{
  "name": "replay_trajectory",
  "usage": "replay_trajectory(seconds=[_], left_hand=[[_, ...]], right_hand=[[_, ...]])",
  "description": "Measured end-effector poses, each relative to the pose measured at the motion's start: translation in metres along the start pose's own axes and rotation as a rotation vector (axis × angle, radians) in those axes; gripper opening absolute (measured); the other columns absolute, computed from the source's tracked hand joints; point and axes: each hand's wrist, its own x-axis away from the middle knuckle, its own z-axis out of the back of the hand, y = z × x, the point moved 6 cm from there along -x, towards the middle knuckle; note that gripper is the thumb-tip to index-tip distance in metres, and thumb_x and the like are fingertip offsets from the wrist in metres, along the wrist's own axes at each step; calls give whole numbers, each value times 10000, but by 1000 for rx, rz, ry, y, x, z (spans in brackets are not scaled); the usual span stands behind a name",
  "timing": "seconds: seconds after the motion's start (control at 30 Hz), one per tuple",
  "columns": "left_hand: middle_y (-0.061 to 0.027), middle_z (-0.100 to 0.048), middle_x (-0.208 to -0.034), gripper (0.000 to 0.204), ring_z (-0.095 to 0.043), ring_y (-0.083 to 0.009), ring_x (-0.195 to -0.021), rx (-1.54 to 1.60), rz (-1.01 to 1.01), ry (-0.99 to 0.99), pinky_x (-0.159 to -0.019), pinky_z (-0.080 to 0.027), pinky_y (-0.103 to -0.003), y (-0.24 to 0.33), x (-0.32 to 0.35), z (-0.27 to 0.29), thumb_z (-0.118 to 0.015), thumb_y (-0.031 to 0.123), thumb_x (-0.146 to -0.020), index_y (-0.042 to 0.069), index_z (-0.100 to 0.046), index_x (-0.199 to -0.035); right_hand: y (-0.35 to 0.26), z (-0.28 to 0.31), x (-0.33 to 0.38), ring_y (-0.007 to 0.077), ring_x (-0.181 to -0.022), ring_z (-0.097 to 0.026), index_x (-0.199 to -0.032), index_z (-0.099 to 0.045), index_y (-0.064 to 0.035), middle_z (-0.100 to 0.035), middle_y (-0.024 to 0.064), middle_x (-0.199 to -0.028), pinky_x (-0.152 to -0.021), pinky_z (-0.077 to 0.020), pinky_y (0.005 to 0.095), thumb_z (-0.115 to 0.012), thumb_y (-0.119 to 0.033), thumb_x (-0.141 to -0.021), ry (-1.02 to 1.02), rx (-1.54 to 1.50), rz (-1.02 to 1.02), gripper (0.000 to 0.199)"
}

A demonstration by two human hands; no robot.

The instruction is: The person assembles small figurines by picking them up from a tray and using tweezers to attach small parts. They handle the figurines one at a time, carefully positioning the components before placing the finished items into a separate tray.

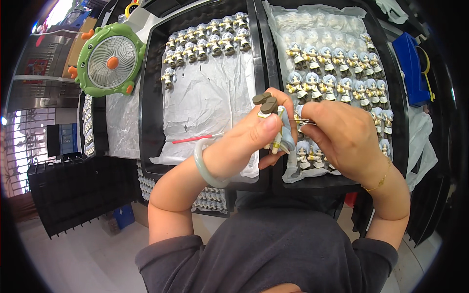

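Observation:
My left hand (242, 139) is closed around a small figurine (268, 103), turned so that its brown shoes point up. Pale blue-grey hair and a white and yellow outfit show between my fingers. Close beside it, my right hand (344, 134) pinches a thin metallic tool (300, 120), its tip directed at the figurine. Whether the tip touches is too small to tell, and the tool's kind is unclear. Below the hands, more matching figurines (312, 84) stand in rows on the right tray's white liner. A slim red-handled tool (193, 138) rests on the left tray's liner.
The black left tray (146, 117) holds figurines (201, 49) along its far side. Beside it stands a green animal-shaped fan (111, 61). A blue holder (410, 71) with a yellow tool is at the far right. More figurines (210, 200) lie in a tray lower down.

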Motion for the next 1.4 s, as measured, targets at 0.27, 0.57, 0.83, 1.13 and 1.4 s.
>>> replay_trajectory(seconds=[0.27,0.57,0.83,1.13,1.4], left_hand=[[4,-366,-671,431,-369,-61,-535,-105,38,-17,-492,-346,-191,0,4,-2,-365,479,-871,92,-320,-1055],[-43,-500,-756,686,-479,-78,-579,-257,62,64,-453,-329,-181,-1,1,0,-401,627,-771,21,-325,-1085],[-56,-501,-812,666,-472,-74,-602,-244,97,39,-463,-328,-176,-2,2,1,-390,609,-790,24,-312,-1099],[-49,-503,-800,674,-480,-71,-594,-225,115,65,-467,-330,-172,-6,2,1,-384,618,-788,30,-301,-1108],[-33,-501,-811,685,-515,-70,-637,-238,117,71,-471,-336,-167,-8,0,1,-408,634,-768,46,-299,-1103]], right_hand=[[-2,-2,1,250,-501,-485,-659,-448,-68,-450,65,-550,-440,-357,350,-660,-218,-679,-104,32,-85,260],[0,-5,3,239,-505,-494,-674,-471,-76,-450,55,-555,-439,-365,350,-641,-224,-701,-142,45,-133,227],[0,-7,3,219,-493,-488,-657,-465,-80,-420,44,-555,-431,-366,336,-629,-207,-714,-161,79,-95,216],[-4,-10,5,195,-495,-488,-684,-466,-83,-409,38,-554,-437,-369,329,-600,-151,-697,-167,158,-34,151],[2,-17,10,236,-512,-500,-723,-489,-75,-448,54,-574,-451,-385,348,-592,-148,-717,-226,72,-142,126]])
